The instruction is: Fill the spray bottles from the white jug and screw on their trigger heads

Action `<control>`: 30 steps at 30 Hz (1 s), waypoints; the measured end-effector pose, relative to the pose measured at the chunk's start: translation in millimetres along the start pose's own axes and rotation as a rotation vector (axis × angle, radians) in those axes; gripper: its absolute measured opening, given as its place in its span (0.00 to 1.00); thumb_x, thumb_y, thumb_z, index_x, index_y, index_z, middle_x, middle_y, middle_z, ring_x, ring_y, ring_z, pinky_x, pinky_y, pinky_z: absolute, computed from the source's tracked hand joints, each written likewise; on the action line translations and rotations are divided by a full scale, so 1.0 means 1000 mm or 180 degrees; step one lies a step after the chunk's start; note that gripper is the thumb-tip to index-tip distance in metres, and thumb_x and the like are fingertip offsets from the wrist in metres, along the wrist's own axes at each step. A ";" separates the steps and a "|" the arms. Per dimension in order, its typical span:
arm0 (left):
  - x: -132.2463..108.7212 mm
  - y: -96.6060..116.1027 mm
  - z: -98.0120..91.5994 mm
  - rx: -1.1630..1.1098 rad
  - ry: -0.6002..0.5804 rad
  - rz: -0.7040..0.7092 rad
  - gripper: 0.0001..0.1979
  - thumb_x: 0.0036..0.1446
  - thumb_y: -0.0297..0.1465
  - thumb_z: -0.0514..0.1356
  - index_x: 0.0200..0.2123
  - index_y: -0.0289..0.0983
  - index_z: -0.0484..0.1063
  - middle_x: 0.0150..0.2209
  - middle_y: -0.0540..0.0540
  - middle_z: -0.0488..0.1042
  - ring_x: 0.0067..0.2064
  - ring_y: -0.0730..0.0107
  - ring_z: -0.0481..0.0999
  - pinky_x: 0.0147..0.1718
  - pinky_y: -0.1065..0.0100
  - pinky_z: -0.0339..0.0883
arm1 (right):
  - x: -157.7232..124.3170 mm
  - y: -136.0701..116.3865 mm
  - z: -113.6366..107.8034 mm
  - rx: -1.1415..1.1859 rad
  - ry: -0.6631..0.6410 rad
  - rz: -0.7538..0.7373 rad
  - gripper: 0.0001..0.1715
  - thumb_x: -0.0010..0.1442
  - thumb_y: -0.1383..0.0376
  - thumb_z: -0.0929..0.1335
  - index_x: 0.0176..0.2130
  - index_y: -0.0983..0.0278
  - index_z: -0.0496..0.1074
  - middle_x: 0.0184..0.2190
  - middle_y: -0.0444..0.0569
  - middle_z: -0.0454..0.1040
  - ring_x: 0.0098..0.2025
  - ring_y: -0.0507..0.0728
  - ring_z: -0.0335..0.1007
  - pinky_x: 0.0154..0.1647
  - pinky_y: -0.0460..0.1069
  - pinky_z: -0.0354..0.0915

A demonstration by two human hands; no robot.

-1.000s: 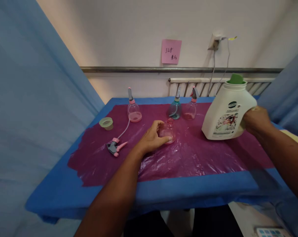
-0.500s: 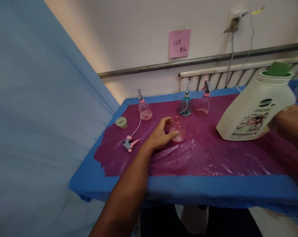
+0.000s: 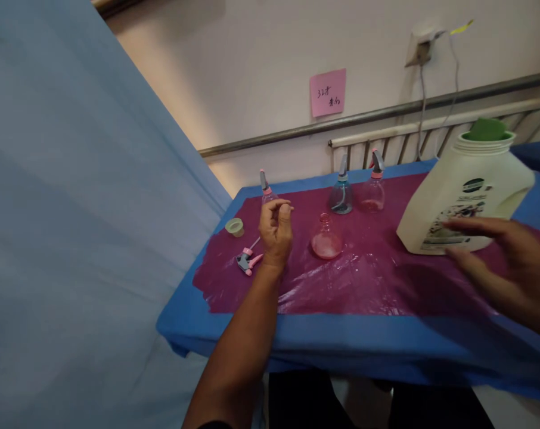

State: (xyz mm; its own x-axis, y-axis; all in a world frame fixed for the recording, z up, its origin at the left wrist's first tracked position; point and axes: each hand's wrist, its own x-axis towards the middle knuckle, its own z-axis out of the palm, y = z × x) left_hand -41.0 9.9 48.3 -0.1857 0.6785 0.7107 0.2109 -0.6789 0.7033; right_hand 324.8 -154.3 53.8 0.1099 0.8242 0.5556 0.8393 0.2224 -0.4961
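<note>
My left hand point(image 3: 276, 232) is raised with its fingers curled together, partly in front of a pink-collared spray bottle point(image 3: 265, 192); whether it holds anything small is hidden. To its right an uncapped round bottle point(image 3: 326, 243) with pink liquid stands upright, touched by neither hand. My right hand point(image 3: 506, 262), fingers spread and blurred, hovers in front of the large cream jug point(image 3: 458, 208), which stands on the sheet with a green piece point(image 3: 487, 130) in its mouth. A loose pink and grey spray head point(image 3: 248, 261) lies left of my left hand.
A blue-green spray bottle point(image 3: 341, 196) and another pink spray bottle point(image 3: 372, 193) stand at the back. A small pale cup point(image 3: 235, 227) is at the left. Purple plastic sheeting point(image 3: 341, 292) covers the blue table cloth point(image 3: 332, 336). A blue curtain point(image 3: 73, 226) hangs at the left.
My left hand has let go of the uncapped bottle and moved left and up, its fingers curling. My right hand has come off the jug's handle side and moved in front of it.
</note>
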 end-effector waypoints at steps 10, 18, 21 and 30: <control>0.044 0.028 -0.072 0.0301 -0.0310 -0.0677 0.19 0.71 0.50 0.66 0.47 0.40 0.77 0.45 0.43 0.84 0.44 0.65 0.84 0.44 0.65 0.80 | 0.062 -0.063 0.142 0.1166 -0.1076 -0.0172 0.47 0.65 0.45 0.74 0.75 0.56 0.66 0.73 0.61 0.73 0.73 0.76 0.72 0.76 0.74 0.67; 0.005 0.014 -0.184 0.2619 -0.2584 -0.0533 0.20 0.67 0.34 0.61 0.60 0.39 0.80 0.66 0.35 0.78 0.70 0.47 0.76 0.72 0.44 0.69 | 0.055 -0.057 0.191 0.1522 -0.1320 0.0122 0.59 0.60 0.44 0.78 0.78 0.58 0.59 0.77 0.62 0.68 0.77 0.75 0.68 0.78 0.71 0.65; -0.001 0.008 -0.203 0.2866 -0.2746 -0.0535 0.29 0.64 0.26 0.56 0.66 0.40 0.77 0.71 0.36 0.74 0.74 0.50 0.72 0.76 0.44 0.65 | 0.052 -0.052 0.192 0.1516 -0.1352 0.0113 0.60 0.59 0.43 0.78 0.79 0.58 0.58 0.77 0.63 0.68 0.77 0.76 0.68 0.78 0.73 0.64; 0.006 0.001 -0.201 0.2710 -0.3334 -0.0876 0.27 0.58 0.27 0.64 0.61 0.44 0.81 0.69 0.38 0.74 0.70 0.46 0.76 0.71 0.47 0.72 | 0.053 -0.056 0.198 0.1257 -0.1399 0.0060 0.58 0.59 0.42 0.77 0.77 0.60 0.61 0.75 0.67 0.70 0.75 0.78 0.69 0.77 0.74 0.65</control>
State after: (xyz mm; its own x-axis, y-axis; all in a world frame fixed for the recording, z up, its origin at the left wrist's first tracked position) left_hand -235.0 -43.1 56.6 0.4060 0.9119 -0.0602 0.8730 -0.3675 0.3207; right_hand 177.9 -20.0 -21.0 -0.1789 0.9496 0.2574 0.5684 0.3133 -0.7608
